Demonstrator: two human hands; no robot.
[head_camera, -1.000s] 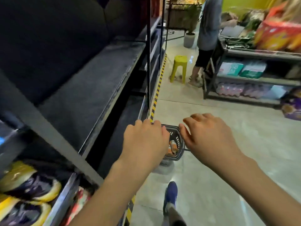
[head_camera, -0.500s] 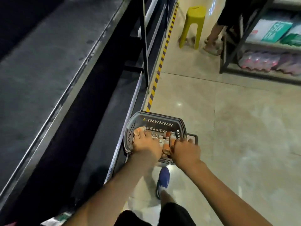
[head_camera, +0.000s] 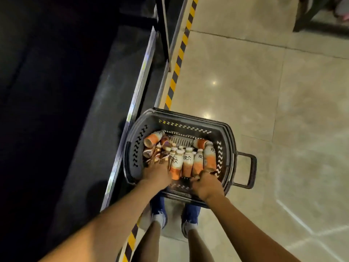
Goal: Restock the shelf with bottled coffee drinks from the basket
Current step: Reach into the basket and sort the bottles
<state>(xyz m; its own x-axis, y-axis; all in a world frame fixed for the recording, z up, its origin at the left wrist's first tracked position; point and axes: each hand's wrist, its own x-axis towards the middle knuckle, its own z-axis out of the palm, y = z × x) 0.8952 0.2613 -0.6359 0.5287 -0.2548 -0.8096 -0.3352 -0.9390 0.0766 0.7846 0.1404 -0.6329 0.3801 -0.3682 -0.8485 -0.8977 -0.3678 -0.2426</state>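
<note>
Head view, looking down: the dark shelf (head_camera: 98, 129) ran along the left, bare where visible. Beside it on the floor (head_camera: 264, 91) stood the basket (head_camera: 229, 140), holding the coffee bottles (head_camera: 187, 161). Half a second before hovering at the rim, both hands had sunk among the bottles: left hand (head_camera: 156, 172) and right hand (head_camera: 204, 183) curled around bottles, grip partly hidden. Restocking was probably just starting.
</note>
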